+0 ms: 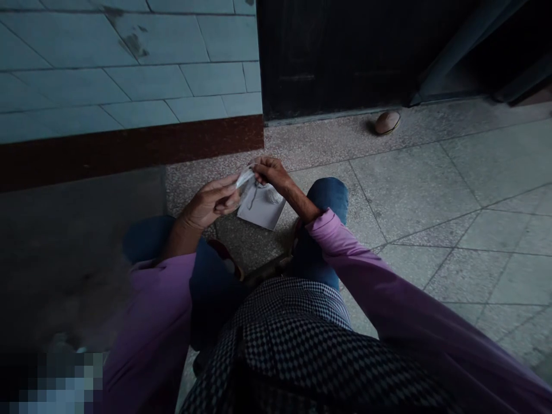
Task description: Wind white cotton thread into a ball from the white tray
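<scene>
Between my two hands is a thin, whitish, see-through piece that looks like plastic film (245, 177). My left hand (210, 202) has its fingers closed on the film's left end. Farther right, my right hand (272, 173) pinches the other end between thumb and fingers. Below the hands, a flat white square (262, 216) lies on the floor; whether it is a sheet or a shallow box I cannot tell. On it rests a rounded white bundle (274, 196), perhaps thread or crumpled plastic, partly hidden by my right hand.
Stone floor tiles (418, 178) stretch to the right. A tiled wall (150, 80) with a brown base strip (129, 150) rises ahead on the left, beside a dark door (319, 63). Near the doorsill sits a small rounded tan object (387, 122). My knees (328, 192) flank the white square.
</scene>
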`<state>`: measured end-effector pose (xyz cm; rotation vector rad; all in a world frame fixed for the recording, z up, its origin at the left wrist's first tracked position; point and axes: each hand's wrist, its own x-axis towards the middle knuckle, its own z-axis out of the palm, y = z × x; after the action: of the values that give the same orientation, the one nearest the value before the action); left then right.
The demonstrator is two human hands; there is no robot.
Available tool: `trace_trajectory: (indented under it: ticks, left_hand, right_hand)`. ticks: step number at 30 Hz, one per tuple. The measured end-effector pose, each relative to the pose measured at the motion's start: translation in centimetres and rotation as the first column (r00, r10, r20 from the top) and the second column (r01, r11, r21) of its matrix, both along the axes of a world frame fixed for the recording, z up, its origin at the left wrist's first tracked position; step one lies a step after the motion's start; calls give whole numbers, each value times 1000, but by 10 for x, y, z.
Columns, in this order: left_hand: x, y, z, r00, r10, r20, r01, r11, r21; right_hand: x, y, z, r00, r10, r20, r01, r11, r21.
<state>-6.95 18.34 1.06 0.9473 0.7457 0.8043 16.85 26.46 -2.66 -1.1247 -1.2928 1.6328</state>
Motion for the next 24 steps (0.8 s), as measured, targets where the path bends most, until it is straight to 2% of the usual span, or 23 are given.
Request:
trace_trajectory:
  ticks: [4, 8, 12, 14, 16, 19, 21, 24]
  left_hand:
    - [-3, 7, 2, 980, 192, 50, -194, 980, 39]
    - [3, 11, -4, 929, 364, 66, -369, 925, 93]
    - [4, 16, -20, 920, 391, -10, -388, 916, 105]
    - [1, 19, -30, 922, 376, -95, -364, 923, 127]
    - [-2, 23, -39, 916, 353, -190, -327, 933, 152]
    - [-3, 24, -44, 917, 271, -293, -243, 961, 128]
    - [-2, 21, -41, 932, 183, -314, -161, 982, 96]
    - [-2, 13, -29, 955, 75, -288, -58, 996, 69]
  right_hand:
    - [-16, -17, -6, 971, 187, 150, -196, 979, 47]
    - [-30, -49, -5, 893, 385, 232, -411, 909, 73]
    - [-33, -68, 3, 784, 596, 172, -613, 787, 64]
    - [-27, -64, 8, 764, 631, 136, -643, 762, 75]
    - [-18, -53, 13, 789, 600, 133, -613, 783, 100]
    - [-2, -32, 21, 887, 426, 177, -454, 875, 167]
    - [8, -21, 25, 939, 261, 223, -311, 924, 224]
    - [16, -11, 29, 955, 72, 287, -163, 937, 308]
